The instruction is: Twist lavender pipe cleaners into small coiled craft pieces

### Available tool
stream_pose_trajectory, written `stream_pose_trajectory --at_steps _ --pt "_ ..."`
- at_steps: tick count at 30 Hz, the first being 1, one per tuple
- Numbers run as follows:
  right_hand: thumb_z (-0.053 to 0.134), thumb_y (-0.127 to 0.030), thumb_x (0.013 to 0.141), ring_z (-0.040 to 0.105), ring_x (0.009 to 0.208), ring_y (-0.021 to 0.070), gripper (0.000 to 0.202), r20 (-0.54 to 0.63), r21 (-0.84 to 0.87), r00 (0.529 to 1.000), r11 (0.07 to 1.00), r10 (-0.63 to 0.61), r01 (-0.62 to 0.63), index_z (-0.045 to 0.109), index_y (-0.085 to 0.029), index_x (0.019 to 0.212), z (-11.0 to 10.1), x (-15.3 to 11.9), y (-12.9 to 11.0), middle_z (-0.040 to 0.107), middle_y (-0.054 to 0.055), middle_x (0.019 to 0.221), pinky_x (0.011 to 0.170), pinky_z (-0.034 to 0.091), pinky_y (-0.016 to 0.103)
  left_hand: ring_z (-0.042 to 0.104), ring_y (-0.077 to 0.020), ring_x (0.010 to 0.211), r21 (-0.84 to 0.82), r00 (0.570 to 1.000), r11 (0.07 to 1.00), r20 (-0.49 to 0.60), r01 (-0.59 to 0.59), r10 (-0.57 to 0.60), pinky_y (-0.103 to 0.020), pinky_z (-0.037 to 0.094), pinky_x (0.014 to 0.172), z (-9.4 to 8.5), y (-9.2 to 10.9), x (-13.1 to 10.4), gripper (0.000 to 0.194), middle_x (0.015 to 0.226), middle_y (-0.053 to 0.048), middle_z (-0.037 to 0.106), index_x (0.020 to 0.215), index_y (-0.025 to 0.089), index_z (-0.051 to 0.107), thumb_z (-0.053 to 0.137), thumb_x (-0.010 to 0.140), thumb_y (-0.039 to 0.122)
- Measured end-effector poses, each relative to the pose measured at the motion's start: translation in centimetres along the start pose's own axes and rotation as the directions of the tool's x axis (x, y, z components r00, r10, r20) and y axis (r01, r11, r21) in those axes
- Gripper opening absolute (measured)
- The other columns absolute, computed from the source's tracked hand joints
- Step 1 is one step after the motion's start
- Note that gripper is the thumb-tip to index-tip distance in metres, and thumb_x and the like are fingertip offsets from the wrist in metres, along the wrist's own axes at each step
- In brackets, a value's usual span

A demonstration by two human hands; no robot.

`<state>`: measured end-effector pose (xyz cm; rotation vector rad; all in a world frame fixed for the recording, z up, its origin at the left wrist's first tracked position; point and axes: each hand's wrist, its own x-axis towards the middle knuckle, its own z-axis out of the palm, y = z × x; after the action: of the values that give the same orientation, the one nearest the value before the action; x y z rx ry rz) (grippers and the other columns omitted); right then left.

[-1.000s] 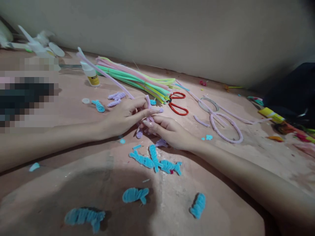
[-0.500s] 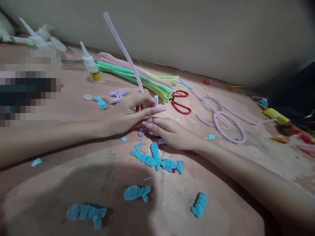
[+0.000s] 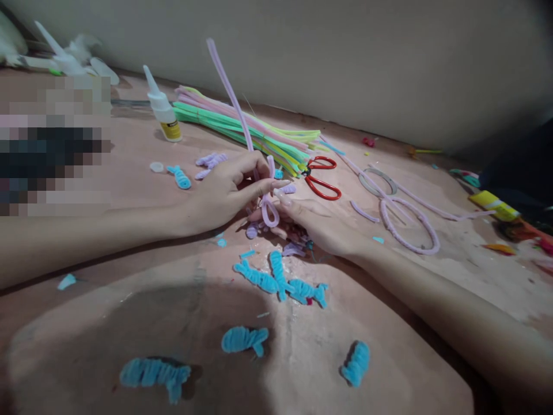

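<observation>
A lilac pipe cleaner rises from between the fingers of my left hand, which pinches it. Its lower part bends into a small loop below the fingertips. My right hand is beside the loop, thumb against the lilac piece near my left fingertips, its other fingers curled behind. Blue fish-like twisted pieces lie just below my hands. Lilac twisted pieces rest behind my left wrist, beside a small blue one.
Behind my hands are a bundle of coloured pipe cleaners, red-handled scissors and a glue bottle. A grey ring and a lilac ring lie right. More blue pieces lie in front. A wall stands behind.
The loop in the lilac pipe cleaner now shows below my left fingertips. My right hand has shifted right and its thumb has risen. The upright strand has tipped lower and right.
</observation>
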<state>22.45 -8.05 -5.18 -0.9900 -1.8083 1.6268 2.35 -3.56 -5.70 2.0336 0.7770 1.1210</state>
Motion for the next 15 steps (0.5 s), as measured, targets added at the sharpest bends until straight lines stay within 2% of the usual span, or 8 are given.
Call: stream_pose_trajectory --at_steps 2,5,11,15 --pt "0.040 -0.060 0.108 0.038 0.057 0.0093 0.056 0.016 0.004 1.000 1.000 0.015 -0.015 0.062 -0.016 0.081 0.1 0.0 -0.1 0.050 -0.001 0.068 0.051 0.030 0.025 0.048 -0.0124 0.063 -0.032 1.000 0.999 0.017 0.005 -0.004 -0.030 0.040 0.060 0.1 -0.2 -0.1 0.033 0.073 0.001 0.056 0.077 0.022 0.056 0.070 0.095 0.045" --pt "0.049 -0.062 0.105 0.041 0.057 0.0085 0.052 0.008 0.034 0.999 0.999 -0.042 0.042 0.054 -0.018 0.076 0.9 0.0 -0.1 0.049 -0.003 0.067 0.052 0.033 0.024 0.052 -0.0123 0.064 -0.043 0.999 0.999 0.035 0.025 -0.024 -0.029 0.042 0.059 0.3 -0.5 -0.2 0.032 0.073 0.001 0.058 0.079 0.021 0.059 0.072 0.094 0.047" --pt "0.058 -0.056 0.102 0.051 0.067 0.0090 0.044 -0.212 0.029 0.974 0.995 -0.084 0.092 0.060 -0.017 0.084 2.7 0.1 0.8 0.064 0.001 0.078 0.056 0.039 0.022 0.055 -0.0105 0.064 -0.119 0.997 0.991 0.027 0.069 -0.066 -0.026 0.044 0.058 0.4 0.0 0.1 0.034 0.073 0.003 0.059 0.076 0.020 0.057 0.079 0.088 0.044" --pt "0.062 -0.051 0.101 0.053 0.066 0.0096 0.038 -0.241 0.045 0.961 0.987 -0.138 0.153 0.063 -0.017 0.084 2.5 0.2 1.2 0.062 0.000 0.075 0.055 0.040 0.022 0.061 -0.0095 0.061 -0.208 0.981 0.960 0.077 0.189 -0.176 -0.024 0.048 0.054 0.3 0.8 0.0 0.039 0.078 0.005 0.065 0.103 0.024 0.057 0.084 0.084 0.045"
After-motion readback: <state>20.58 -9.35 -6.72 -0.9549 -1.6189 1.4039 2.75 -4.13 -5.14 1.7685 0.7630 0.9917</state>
